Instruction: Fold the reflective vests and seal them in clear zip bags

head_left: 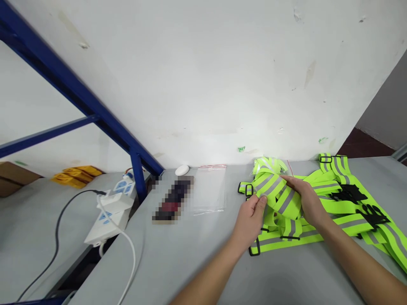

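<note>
Several neon-yellow straps (346, 207) with grey reflective stripes and black buckles lie on the grey table at the right. My left hand (252, 216) pinches the edge of a bunched strap (270, 186) between thumb and fingers. On the bundle's right side my right hand (307, 197) is wrapped against the same strap, its fingertips partly behind the folds. Behind the bundle sits a clear bag (275, 164) with yellow strap material inside. Flat clear plastic bags (210, 188) with a red seal line lie left of my hands.
A white oval object (182, 170) and a blurred dark item (174, 199) lie beside the clear bags. Farther left are a blue metal frame (138, 169), white power strips (111, 218) with cables, yellow packets (78, 176) and a cardboard box (17, 180). A white wall (222, 84) stands behind.
</note>
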Motion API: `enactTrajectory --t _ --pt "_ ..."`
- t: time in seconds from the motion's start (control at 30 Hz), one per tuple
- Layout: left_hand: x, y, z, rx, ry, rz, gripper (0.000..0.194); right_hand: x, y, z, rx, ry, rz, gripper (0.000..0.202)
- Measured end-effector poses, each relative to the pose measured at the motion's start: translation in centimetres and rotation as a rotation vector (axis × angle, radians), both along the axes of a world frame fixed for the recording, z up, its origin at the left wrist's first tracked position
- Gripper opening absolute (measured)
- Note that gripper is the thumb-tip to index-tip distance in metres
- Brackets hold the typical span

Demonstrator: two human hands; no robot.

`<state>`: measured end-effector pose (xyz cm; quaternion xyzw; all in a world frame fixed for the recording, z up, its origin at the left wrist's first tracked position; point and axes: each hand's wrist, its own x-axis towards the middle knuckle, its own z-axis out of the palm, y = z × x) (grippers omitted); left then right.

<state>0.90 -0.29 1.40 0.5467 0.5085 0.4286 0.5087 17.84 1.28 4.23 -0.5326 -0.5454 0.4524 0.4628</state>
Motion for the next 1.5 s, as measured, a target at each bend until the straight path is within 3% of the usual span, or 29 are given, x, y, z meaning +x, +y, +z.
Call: enactTrajectory --t 0.1,0.17,0.23,0.37,0.5,0.57,0.7,0.77,0.9,1.0,1.07,1.2,1.27,1.37,1.5 --pt "0.1 -0.2 0.0 0.017 -0.008 -0.011 0.038 -0.3 0.0 0.2 -0.058 -0.069 0.016 0.043" --pt "0.0 -0.2 0.4 -0.018 -0.123 -0.063 0.031 -0.3 0.1 0.5 -0.086 -0.079 0.08 0.047" --pt "-0.5 0.0 1.1 -0.11 -0.269 -0.134 0.037 -0.2 0.1 0.8 -0.117 -0.006 0.135 0.051" --pt "-2.1 0.6 2.1 -0.26 -0.375 -0.385 0.062 0.1 0.3 1.3 -0.188 0.206 0.246 0.053" --pt "-2.5 0.4 1.0 -0.447 -0.44 -0.66 0.054 -0.5 0.7 2.0 -0.199 0.242 0.361 0.05" --pt "-1.7 0.0 0.4 -0.557 -0.555 -0.648 0.05 -0.7 1.1 2.5 -0.148 0.157 0.379 0.045" --pt "0.3 -0.8 -0.2 -0.66 -0.698 -0.421 0.04 -0.6 1.9 3.2 0.009 -0.15 0.339 0.041" --pt "0.9 -1.0 -0.3 -0.709 -0.732 -0.37 0.04 -0.5 2.1 3.1 0.055 -0.251 0.29 0.045" --pt "1.4 -1.5 -1.1 -0.788 -0.908 -0.498 0.04 -0.8 2.1 2.1 0.153 -0.342 0.133 0.045" --pt "1.7 -1.8 -1.5 -0.708 -0.958 -0.469 0.053 -1.0 2.2 1.2 0.215 -0.431 -0.025 0.05" --pt "2.0 -1.9 -1.4 -0.587 -0.86 -0.313 0.051 -1.1 2.1 1.1 0.244 -0.45 -0.099 0.05" --pt "2.5 -2.2 -0.6 -0.217 -0.608 -0.009 0.077 -0.9 1.9 2.0 0.278 -0.327 -0.248 0.045" --pt "2.7 -2.4 -0.4 0.001 -0.481 0.103 0.07 -0.8 1.7 2.6 0.256 -0.227 -0.295 0.046" --pt "2.9 -2.8 -0.5 0.199 -0.208 0.085 0.056 -0.8 1.4 3.2 0.211 -0.109 -0.322 0.045" --pt "2.9 -2.7 -1.0 0.266 0.075 0.031 0.038 -1.3 1.0 3.1 0.135 0.038 -0.334 0.046"
